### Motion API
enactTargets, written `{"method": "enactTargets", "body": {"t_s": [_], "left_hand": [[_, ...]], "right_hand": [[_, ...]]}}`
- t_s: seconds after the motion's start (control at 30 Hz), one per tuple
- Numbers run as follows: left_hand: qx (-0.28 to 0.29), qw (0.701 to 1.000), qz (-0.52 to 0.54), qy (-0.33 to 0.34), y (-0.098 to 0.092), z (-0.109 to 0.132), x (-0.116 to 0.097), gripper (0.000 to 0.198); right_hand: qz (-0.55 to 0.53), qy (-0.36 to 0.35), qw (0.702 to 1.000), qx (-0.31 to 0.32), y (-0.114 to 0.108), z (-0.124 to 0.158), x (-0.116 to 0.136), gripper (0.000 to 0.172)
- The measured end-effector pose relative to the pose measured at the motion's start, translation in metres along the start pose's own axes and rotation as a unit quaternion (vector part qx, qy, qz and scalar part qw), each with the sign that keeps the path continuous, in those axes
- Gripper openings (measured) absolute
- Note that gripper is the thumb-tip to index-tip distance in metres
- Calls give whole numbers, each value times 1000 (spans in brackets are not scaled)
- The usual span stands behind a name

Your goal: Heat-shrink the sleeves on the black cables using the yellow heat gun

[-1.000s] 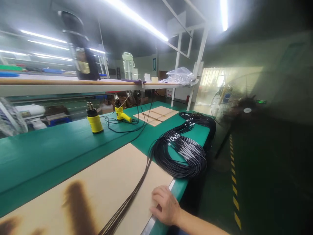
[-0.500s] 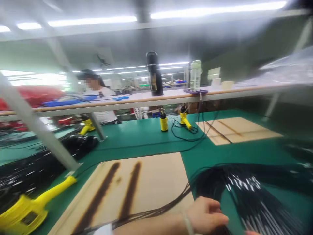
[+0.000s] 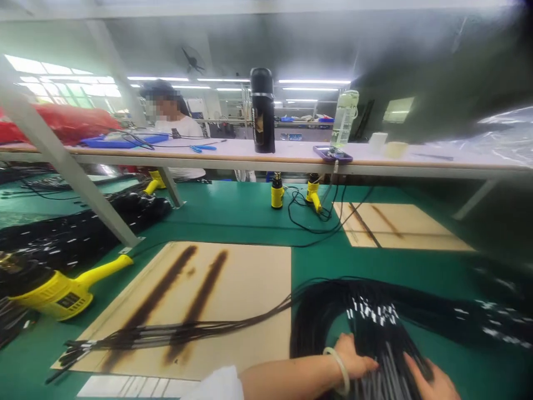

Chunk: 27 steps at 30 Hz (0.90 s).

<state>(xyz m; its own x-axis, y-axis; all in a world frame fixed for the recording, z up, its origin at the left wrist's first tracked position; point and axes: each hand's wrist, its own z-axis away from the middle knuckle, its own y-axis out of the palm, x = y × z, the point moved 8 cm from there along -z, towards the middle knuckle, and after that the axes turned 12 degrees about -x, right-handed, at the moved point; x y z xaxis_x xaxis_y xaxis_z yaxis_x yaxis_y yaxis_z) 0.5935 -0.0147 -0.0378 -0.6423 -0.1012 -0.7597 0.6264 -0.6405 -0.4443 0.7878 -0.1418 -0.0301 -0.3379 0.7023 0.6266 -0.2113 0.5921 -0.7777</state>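
Note:
A thick bundle of black cables (image 3: 385, 344) with white bands lies at the lower right, curving back to the left and right. My left hand (image 3: 353, 358), with a pale bangle at its wrist, grips the bundle's left side, thumb over the strands. On the opposite side, my right hand (image 3: 431, 380) holds the bundle near the bottom edge, its lower part cut off by the frame. A few thin black cables (image 3: 208, 328) run left from the bundle across a scorched wooden board (image 3: 254, 283), their ends gathered at its lower left.
A yellow heat gun (image 3: 62, 297) lies at the left, near more black cables (image 3: 125, 214). Two yellow heat guns stand behind the board. A second scorched board (image 3: 416, 228) is at the right. The shelf (image 3: 233, 153) holds bottles; a person (image 3: 170, 116) is beyond it.
The view has tilted down and steadied. My left hand has come onto the cable bundle, and more of my right hand shows against its other side. The thin cables on the board are in fuller view.

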Motion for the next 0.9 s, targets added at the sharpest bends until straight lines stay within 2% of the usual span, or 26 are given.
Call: {"method": "enactTargets", "body": {"t_s": [0.13, 0.27, 0.47, 0.67, 0.73, 0.9], "left_hand": [[-18, 990, 132, -42, 10, 5, -14, 90], [-15, 978, 190, -86, 19, 3, -10, 86], [-14, 956, 261, -136, 21, 3, -1, 91], [17, 941, 303, -148, 25, 10, -3, 82], [20, 938, 315, -145, 24, 14, -6, 83], [44, 930, 346, -112, 20, 33, -24, 72]], "right_hand": [[-15, 78, 992, 102, 17, 8, -10, 93], [-105, 137, 975, 140, 16, 20, -6, 84], [-273, 241, 899, 241, 32, 48, -1, 69], [-381, 282, 821, 318, 38, 69, 18, 63], [-406, 292, 808, 312, 33, 74, 23, 62], [-430, 297, 824, 220, 6, 83, 28, 64]]}}
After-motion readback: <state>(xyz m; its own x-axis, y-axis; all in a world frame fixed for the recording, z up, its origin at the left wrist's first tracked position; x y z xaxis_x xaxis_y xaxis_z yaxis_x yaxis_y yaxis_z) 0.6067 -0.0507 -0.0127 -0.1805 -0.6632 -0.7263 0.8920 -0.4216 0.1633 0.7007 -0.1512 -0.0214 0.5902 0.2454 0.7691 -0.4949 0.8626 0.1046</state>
